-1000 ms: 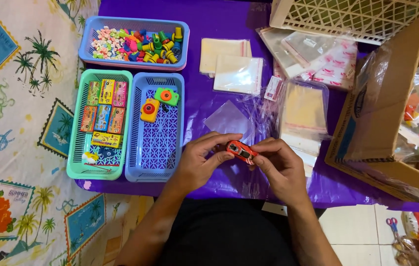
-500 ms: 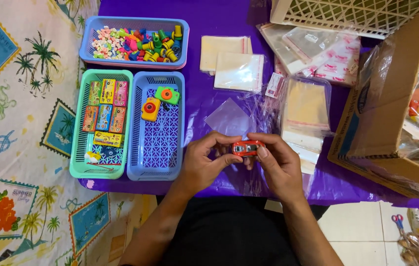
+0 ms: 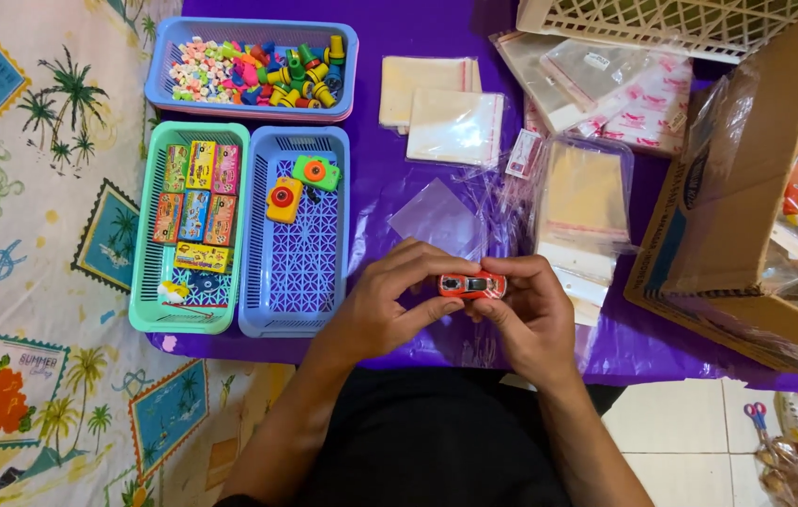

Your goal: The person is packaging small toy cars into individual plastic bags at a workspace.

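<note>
Both hands, left (image 3: 390,305) and right (image 3: 526,314), pinch one red toy car (image 3: 471,284) beside three baskets (image 3: 253,188).

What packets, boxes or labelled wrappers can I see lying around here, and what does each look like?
Small boxes: in the green basket, flat colourful rectangles in rows.
Clear bags: on the purple cloth, flat, see-through, stacked.
Printed bags: top right, clear with pink and white pattern.
Cardboard box: far right, brown, open, holding bagged items.
Small label: mid-table, white with red.
</note>
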